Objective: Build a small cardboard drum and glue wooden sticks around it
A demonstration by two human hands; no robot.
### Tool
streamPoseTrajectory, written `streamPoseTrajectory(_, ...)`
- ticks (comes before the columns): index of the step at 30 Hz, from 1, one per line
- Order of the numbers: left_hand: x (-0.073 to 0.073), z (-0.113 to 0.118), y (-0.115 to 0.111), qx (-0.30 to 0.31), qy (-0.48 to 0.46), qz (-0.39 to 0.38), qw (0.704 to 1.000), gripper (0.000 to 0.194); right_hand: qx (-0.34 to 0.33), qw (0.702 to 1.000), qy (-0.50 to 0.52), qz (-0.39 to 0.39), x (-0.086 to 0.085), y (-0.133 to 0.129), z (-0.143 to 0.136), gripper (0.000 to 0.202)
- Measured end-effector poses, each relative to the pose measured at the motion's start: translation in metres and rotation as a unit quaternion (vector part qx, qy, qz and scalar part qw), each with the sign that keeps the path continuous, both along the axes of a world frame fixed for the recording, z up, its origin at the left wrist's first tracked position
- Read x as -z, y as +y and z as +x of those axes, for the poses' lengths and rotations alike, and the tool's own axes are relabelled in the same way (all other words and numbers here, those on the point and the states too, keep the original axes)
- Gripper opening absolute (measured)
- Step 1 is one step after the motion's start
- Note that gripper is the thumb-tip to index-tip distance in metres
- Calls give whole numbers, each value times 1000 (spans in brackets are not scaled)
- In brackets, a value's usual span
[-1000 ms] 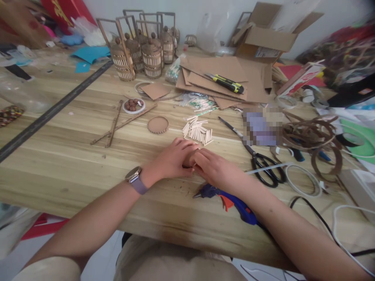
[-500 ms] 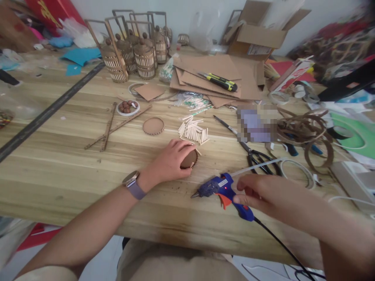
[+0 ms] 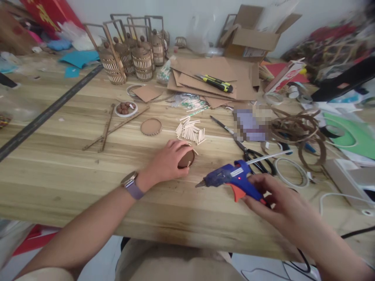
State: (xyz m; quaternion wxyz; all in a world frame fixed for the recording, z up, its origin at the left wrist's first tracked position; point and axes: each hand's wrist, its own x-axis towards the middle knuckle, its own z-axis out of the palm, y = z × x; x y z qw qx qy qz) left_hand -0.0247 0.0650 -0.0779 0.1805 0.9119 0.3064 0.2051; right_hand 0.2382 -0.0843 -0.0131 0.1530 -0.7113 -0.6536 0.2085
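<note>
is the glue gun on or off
On, by the look of it: a small red light glows on the glue gun in the right hand. Whether it's hot, I can't tell.

Plastic glue gun (image 3: 234, 174), wooden table (image 3: 164, 210); matt cardboard (image 3: 205, 68)

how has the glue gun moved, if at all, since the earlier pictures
Yes: the glue gun, in the right hand, has shifted right, toward the scissors.
</note>
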Motion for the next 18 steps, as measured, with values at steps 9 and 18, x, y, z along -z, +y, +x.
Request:
streamPoseTrajectory(9,-1,-12,6,46,-8,-41,998,67,85,941,320,-70,2,35,-11,45)
streamPoseTrajectory(18,5,-18,15,25,-16,-21,999,67,-36,948,302,-92,37,68,-31,40)
